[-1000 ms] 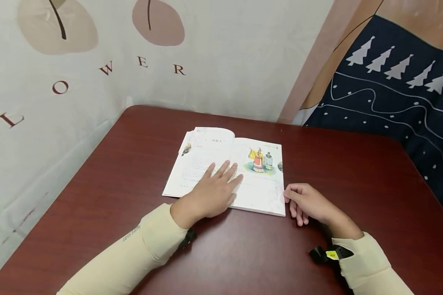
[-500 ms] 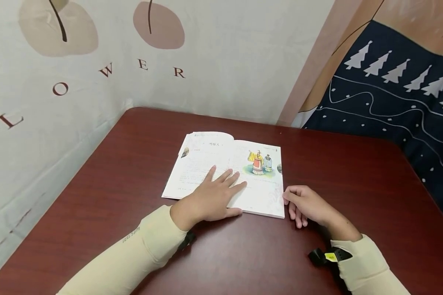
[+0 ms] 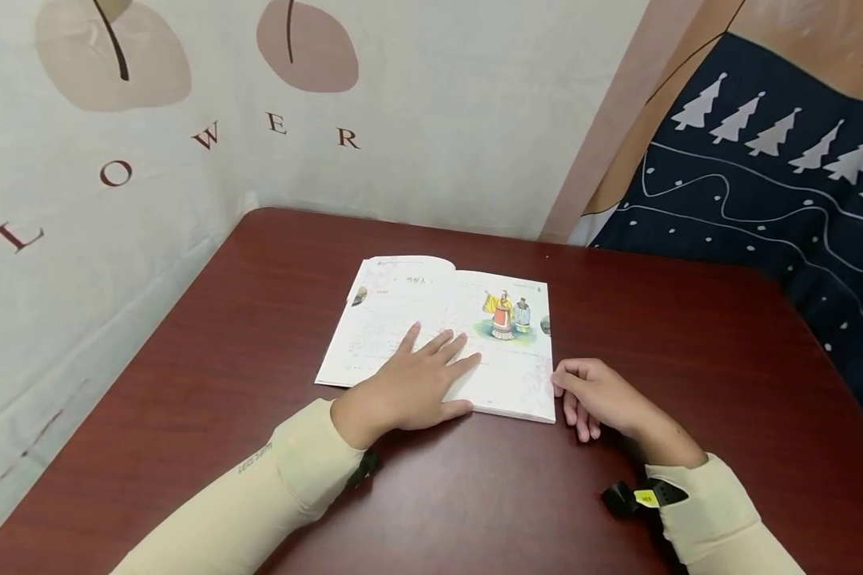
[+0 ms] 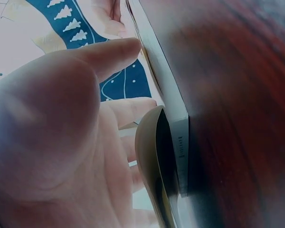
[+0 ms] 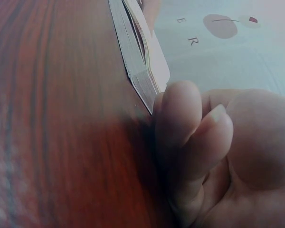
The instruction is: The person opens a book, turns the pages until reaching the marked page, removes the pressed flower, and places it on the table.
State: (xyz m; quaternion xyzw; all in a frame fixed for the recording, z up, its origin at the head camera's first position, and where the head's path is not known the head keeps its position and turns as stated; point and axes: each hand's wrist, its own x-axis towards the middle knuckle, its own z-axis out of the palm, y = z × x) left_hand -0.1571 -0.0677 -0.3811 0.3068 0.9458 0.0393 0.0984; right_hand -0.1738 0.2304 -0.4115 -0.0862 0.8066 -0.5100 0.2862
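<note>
An open book (image 3: 518,379) lies on the dark red table, with printed text on its pages and a colour picture of two robed figures on the right page. My left hand (image 3: 417,387) rests on the lower middle of the book, fingers spread, thumb near the bottom edge. In the left wrist view, the book's bottom edge (image 4: 180,142) and a curved page show beside the palm. At the book's right edge is my right hand (image 3: 597,395), thumb and forefinger close to the lower right side. Its fingers (image 5: 180,111) are loosely curled near the book's corner, with no page visibly held.
The wooden table (image 3: 259,295) reaches to a pale printed cloth (image 3: 439,120) behind and at the left. A dark blue cloth with white trees (image 3: 748,160) hangs at the right. Dark cameras are strapped at both wrists, the right camera (image 3: 622,499) showing plainly.
My left hand has spread wider and its thumb has come out toward the book's bottom edge. The left page's top has settled slightly lower. My right hand stays at the right edge.
</note>
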